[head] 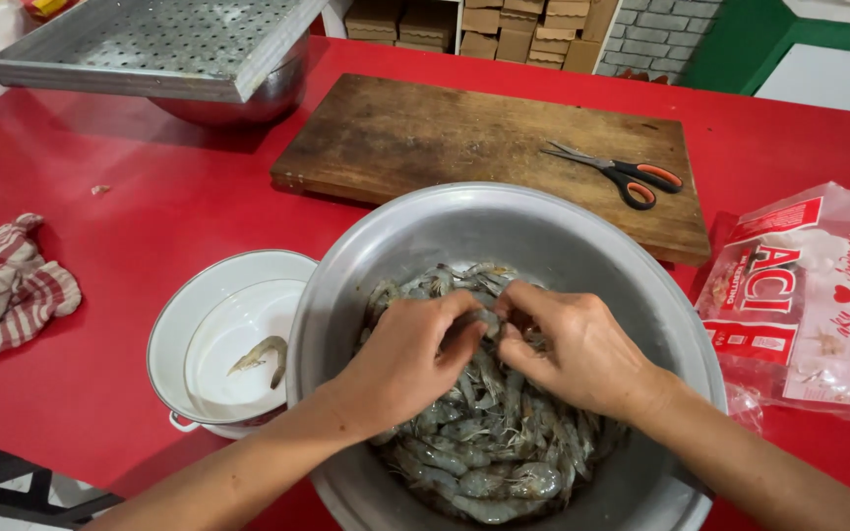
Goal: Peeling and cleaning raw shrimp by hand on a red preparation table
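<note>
Shrimp [489, 329] pinched between both hands, its direction hidden by fingers [464, 315].

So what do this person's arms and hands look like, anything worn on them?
Both are bare. The left hand and right hand show no gloves, rings or watch, and both forearms are uncovered to the frame edge, with no sleeves or wristbands in view. Fingernails look short and unpainted, as far as can be seen. No tattoos or other markings show.

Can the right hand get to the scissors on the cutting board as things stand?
Probably yes. The right hand is down in the metal basin among the raw shrimp. The scissors lie uncovered on the wooden cutting board just beyond the basin's far rim, with nothing between.
</note>
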